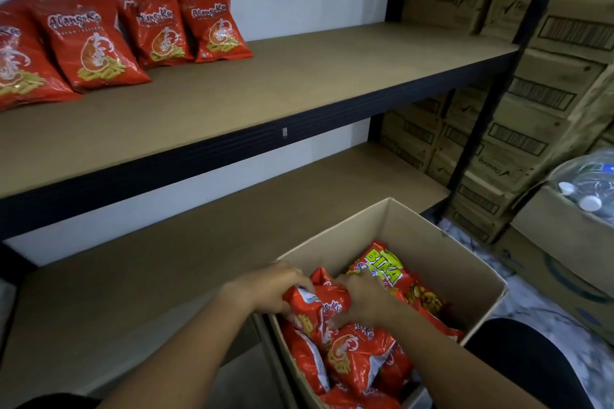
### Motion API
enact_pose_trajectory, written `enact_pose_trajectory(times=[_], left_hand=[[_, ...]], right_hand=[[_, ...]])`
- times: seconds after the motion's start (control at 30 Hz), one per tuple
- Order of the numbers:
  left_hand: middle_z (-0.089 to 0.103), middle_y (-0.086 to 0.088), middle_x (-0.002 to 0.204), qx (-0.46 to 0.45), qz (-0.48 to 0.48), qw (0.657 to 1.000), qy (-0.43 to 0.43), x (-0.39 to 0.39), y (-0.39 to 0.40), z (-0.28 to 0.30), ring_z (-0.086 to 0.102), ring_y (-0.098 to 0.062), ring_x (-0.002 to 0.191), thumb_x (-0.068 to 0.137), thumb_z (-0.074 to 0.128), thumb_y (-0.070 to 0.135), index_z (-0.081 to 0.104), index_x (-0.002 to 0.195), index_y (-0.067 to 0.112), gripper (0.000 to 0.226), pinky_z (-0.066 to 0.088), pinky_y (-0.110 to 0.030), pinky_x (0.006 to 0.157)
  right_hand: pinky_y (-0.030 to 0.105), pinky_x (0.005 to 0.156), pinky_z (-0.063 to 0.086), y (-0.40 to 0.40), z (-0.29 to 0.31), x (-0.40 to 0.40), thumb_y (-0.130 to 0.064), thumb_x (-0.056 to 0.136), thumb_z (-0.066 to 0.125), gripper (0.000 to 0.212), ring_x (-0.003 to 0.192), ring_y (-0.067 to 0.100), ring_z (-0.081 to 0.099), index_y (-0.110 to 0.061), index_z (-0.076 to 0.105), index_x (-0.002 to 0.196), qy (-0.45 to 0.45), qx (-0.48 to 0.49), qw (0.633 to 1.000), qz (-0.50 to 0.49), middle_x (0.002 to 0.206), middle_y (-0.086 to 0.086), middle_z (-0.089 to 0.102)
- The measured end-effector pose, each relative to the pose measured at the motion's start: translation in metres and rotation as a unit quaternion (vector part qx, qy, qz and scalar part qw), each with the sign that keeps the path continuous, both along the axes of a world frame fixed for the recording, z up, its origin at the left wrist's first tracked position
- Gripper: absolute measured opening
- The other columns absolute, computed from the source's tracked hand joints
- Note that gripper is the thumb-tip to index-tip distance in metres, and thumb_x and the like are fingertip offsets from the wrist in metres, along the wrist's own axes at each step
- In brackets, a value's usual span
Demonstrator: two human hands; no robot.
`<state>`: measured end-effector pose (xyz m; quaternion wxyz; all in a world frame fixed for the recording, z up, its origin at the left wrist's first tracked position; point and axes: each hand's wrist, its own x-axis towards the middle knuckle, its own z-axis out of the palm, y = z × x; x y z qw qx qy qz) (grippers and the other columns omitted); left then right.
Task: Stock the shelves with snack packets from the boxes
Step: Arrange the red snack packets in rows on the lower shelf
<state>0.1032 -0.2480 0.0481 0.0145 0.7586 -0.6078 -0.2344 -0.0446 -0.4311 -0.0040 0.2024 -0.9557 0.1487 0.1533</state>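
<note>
An open cardboard box (428, 239) stands on the floor in front of the shelves, filled with several red snack packets. My left hand (275, 285) and my right hand (365, 299) both grip one red packet (320, 304) at the top of the pile, one hand on each side. A yellow and red packet (385, 264) lies just behind my right hand. Several matching red packets (96, 40) stand leaning in a row at the left of the upper shelf (299, 76).
The lower shelf (166, 262) runs behind the box. Stacked cardboard cartons (531, 90) fill the right side beyond the black shelf post (498, 76). Another box with plastic bottles (588, 189) sits at the right edge. My dark-clothed knee (525, 352) is beside the box.
</note>
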Motion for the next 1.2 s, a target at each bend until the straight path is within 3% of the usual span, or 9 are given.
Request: enact_pose_trajectory(times=[0.17, 0.27, 0.43, 0.53, 0.7, 0.87, 1.07, 1.13, 1.2], left_hand=[[0.065, 0.014, 0.117, -0.067, 0.043, 0.995, 0.059, -0.001, 0.004, 0.000, 0.058, -0.004, 0.108, 0.075, 0.080, 0.046, 0.062, 0.124, 0.035, 0.053, 0.046, -0.025, 0.098], [0.070, 0.018, 0.111, -0.136, 0.114, 0.976, 0.130, -0.005, 0.004, 0.011, 0.064, 0.006, 0.099, 0.069, 0.085, 0.052, 0.069, 0.117, 0.034, 0.054, 0.053, -0.018, 0.088], [0.067, 0.017, 0.107, -0.188, 0.269, 0.924, 0.198, -0.009, -0.005, 0.011, 0.065, 0.002, 0.096, 0.047, 0.095, 0.054, 0.068, 0.116, 0.036, 0.076, 0.058, -0.026, 0.084], [0.069, 0.008, 0.109, -0.193, 0.350, 0.875, 0.274, -0.011, -0.007, 0.000, 0.068, -0.004, 0.096, 0.037, 0.102, 0.041, 0.067, 0.113, 0.028, 0.085, 0.059, -0.027, 0.082], [0.077, -0.002, 0.093, -0.204, 0.395, 0.830, 0.338, -0.022, -0.008, -0.008, 0.073, -0.014, 0.088, 0.049, 0.095, 0.004, 0.071, 0.100, 0.018, 0.058, 0.060, -0.041, 0.086], [0.077, -0.003, 0.097, -0.287, 0.403, 0.779, 0.386, -0.034, -0.013, 0.017, 0.073, -0.016, 0.090, 0.056, 0.096, 0.006, 0.070, 0.102, 0.015, 0.054, 0.060, -0.031, 0.079], [0.076, -0.004, 0.102, -0.363, 0.392, 0.737, 0.415, -0.044, -0.024, 0.078, 0.073, -0.021, 0.095, 0.067, 0.091, 0.009, 0.074, 0.104, 0.023, 0.044, 0.061, -0.042, 0.082], [0.076, -0.001, 0.103, -0.373, 0.386, 0.737, 0.411, -0.045, -0.026, 0.105, 0.074, -0.018, 0.093, 0.070, 0.087, 0.007, 0.072, 0.108, 0.028, 0.046, 0.061, -0.040, 0.081], [0.076, 0.001, 0.102, -0.401, 0.361, 0.746, 0.391, -0.046, -0.026, 0.135, 0.073, -0.015, 0.093, 0.070, 0.088, 0.012, 0.071, 0.110, 0.027, 0.046, 0.061, -0.036, 0.080]], right_hand=[[0.026, 0.083, 0.051, -0.007, 0.006, -0.005, -0.033, 0.051, 0.096, 0.066, 0.096, 0.014, 0.064, -0.022, 0.066, 0.108, -0.060, 0.128, 0.986, -0.086, 0.106, -0.005, 0.070], [0.024, 0.074, 0.051, -0.017, 0.012, -0.014, -0.026, 0.048, 0.097, 0.059, 0.085, 0.006, 0.065, -0.023, 0.065, 0.097, -0.102, 0.170, 0.972, -0.124, 0.094, -0.008, 0.070], [0.017, 0.062, 0.048, -0.028, 0.023, -0.028, -0.005, 0.055, 0.093, 0.047, 0.067, -0.006, 0.063, -0.014, 0.067, 0.093, -0.160, 0.236, 0.941, -0.185, 0.072, -0.012, 0.069], [0.028, 0.072, 0.056, -0.031, 0.026, -0.032, -0.006, 0.061, 0.091, 0.042, 0.076, 0.003, 0.069, -0.017, 0.068, 0.095, -0.177, 0.270, 0.926, -0.195, 0.083, -0.015, 0.072], [0.045, 0.084, 0.058, -0.035, 0.024, -0.037, -0.011, 0.067, 0.089, 0.042, 0.089, 0.013, 0.072, -0.023, 0.068, 0.100, -0.218, 0.299, 0.906, -0.204, 0.097, -0.004, 0.075], [0.050, 0.084, 0.058, -0.047, 0.046, -0.042, -0.011, 0.069, 0.087, 0.045, 0.095, 0.016, 0.071, -0.028, 0.067, 0.106, -0.269, 0.324, 0.881, -0.216, 0.104, -0.003, 0.074], [0.054, 0.079, 0.059, -0.065, 0.106, -0.049, -0.003, 0.072, 0.084, 0.053, 0.098, 0.031, 0.071, -0.022, 0.062, 0.116, -0.341, 0.393, 0.828, -0.209, 0.109, 0.011, 0.071], [0.042, 0.070, 0.061, -0.069, 0.135, -0.051, 0.003, 0.070, 0.082, 0.055, 0.091, 0.029, 0.071, -0.013, 0.059, 0.117, -0.379, 0.417, 0.799, -0.209, 0.105, 0.018, 0.070], [0.037, 0.072, 0.060, -0.073, 0.165, -0.053, -0.006, 0.068, 0.088, 0.059, 0.088, 0.028, 0.069, -0.013, 0.057, 0.118, -0.408, 0.414, 0.794, -0.180, 0.101, 0.018, 0.070]])
